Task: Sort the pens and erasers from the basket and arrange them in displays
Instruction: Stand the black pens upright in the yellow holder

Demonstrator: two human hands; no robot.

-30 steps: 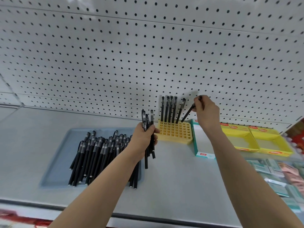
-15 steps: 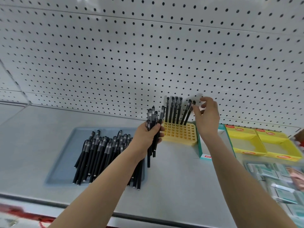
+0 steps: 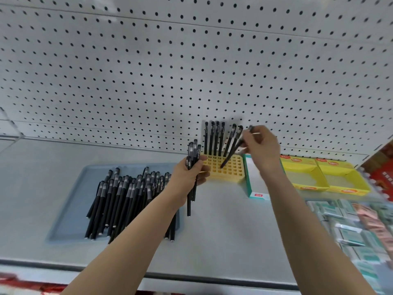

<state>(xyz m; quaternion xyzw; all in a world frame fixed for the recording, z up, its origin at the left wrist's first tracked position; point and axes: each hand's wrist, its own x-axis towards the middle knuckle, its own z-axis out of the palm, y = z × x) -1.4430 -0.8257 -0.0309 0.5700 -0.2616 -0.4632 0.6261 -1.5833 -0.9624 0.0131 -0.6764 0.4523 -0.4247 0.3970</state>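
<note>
Single head view, close, facing forward-down at shelf (image 3: 212, 241) and pegboard (image 3: 191, 71).

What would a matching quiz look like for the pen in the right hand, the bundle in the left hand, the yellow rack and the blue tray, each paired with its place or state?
Things
1. pen in the right hand
2. bundle of pens in the left hand
3. yellow rack
4. blue tray

Places or states
A. lies flat on the shelf under a heap of pens
B. gripped upright beside the rack's left edge
C. slanted, tip down over the grid of holes
D. has standing pens in its back row

Pairs: 1-C, 2-B, 3-D, 4-A
</note>
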